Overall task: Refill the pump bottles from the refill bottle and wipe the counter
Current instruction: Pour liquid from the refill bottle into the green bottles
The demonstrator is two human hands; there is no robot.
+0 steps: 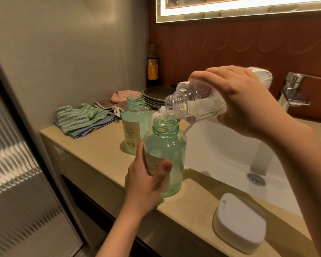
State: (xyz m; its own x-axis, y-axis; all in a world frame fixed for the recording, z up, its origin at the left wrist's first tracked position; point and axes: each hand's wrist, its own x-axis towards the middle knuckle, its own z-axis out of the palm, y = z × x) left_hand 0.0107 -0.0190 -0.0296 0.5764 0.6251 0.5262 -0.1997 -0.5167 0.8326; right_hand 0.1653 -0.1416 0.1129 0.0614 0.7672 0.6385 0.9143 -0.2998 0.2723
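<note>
Cloths (82, 117) piled far left. My left hand (146, 180) grips near pump bottle (165, 154), standing close to counter (100, 145) front edge. My right hand (245, 101) grips refill bottle (191, 101), tilted, mouth just above its neck. Sink (220, 154) right.

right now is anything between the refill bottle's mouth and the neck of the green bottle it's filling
Nothing visible. The refill bottle, tilted in the right hand, has its mouth just over the uncapped neck of the near green bottle, which the left hand grips. The other green bottle stands behind, off the path.
</note>
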